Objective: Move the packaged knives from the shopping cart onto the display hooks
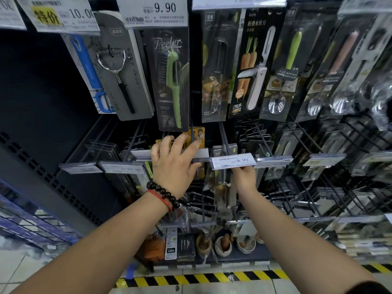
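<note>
Both hands are working at the middle row of display hooks [224, 136]. The left hand [174, 160] is resting with spread fingers over a hook's price-tag rail [169, 154], beside an orange-carded pack [198, 134]. The right hand [244, 177] is reaching under the 9.90 price tag [233, 163]; whether it is gripping the packaged knife [220, 187] hanging there I cannot tell. The shopping cart is lying outside the view, so the number of packs remaining is unknowable.

Above the 9.90 tag [233, 161] beside the hooks hang three peelers [174, 81], one folding knife [257, 71], two spoons [280, 98]; below it, three mortars [204, 244]; two hands [176, 162].
</note>
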Demonstrator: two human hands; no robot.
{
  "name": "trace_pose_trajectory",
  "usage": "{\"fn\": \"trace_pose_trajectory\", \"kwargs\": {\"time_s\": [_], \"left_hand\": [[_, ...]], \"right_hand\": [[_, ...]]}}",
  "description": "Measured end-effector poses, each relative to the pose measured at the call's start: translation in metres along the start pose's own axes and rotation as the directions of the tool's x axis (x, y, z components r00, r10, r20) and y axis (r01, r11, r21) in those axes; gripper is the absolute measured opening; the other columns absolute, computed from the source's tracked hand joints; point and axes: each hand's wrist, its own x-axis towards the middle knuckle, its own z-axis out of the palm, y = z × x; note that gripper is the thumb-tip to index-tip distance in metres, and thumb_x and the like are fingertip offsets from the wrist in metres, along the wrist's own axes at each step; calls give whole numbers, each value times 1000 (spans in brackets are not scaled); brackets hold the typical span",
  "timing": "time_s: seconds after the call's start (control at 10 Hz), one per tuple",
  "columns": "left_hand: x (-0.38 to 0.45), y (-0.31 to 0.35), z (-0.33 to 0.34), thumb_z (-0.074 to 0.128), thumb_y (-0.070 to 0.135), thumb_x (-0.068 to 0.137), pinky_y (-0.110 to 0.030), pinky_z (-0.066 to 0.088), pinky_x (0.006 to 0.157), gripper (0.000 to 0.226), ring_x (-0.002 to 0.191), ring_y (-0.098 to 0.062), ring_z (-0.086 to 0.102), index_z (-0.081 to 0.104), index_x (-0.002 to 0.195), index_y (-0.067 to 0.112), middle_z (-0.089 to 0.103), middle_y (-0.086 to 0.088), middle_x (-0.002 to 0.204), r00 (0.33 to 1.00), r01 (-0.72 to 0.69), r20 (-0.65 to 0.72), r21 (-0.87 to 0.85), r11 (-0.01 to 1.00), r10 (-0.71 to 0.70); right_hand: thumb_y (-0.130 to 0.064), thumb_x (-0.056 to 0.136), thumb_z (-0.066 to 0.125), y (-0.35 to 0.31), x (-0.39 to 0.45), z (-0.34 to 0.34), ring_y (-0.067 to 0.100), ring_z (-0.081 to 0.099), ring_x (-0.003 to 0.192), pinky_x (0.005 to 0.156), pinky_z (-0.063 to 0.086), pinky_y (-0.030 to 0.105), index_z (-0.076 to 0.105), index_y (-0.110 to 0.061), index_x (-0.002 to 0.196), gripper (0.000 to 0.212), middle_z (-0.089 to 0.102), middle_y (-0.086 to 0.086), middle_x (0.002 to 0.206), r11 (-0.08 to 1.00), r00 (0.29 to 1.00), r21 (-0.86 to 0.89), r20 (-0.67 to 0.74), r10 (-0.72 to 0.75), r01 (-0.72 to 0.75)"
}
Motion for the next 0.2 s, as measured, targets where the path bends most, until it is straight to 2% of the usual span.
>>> {"fn": "trace_pose_trajectory", "kwargs": {"time_s": [0.1, 0.2], "left_hand": [[0, 1, -1, 75, 44, 75, -47, 26, 100, 55, 120, -29, 38, 55, 125, 33, 54, 0, 131, 1000, -2, 2, -15, 1000, 2], [-2, -1, -4, 74, 42, 76, -48, 26, 101, 57, 121, -29, 39, 53, 128, 31, 53, -1, 131, 1000, -29, 2, -19, 999, 29]], "right_hand": [[-41, 90, 63, 16, 4, -7, 21, 53, 70, 73, 45, 37, 57, -21, 83, 23, 58, 0, 73, 996, 1000, -82, -10, 23, -24], [-35, 94, 60, 48, -6, -18, 28, 59, 82, 80, 46, 40, 60, -15, 86, 22, 64, 8, 85, 988, 993, -106, -15, 114, -115]]}}
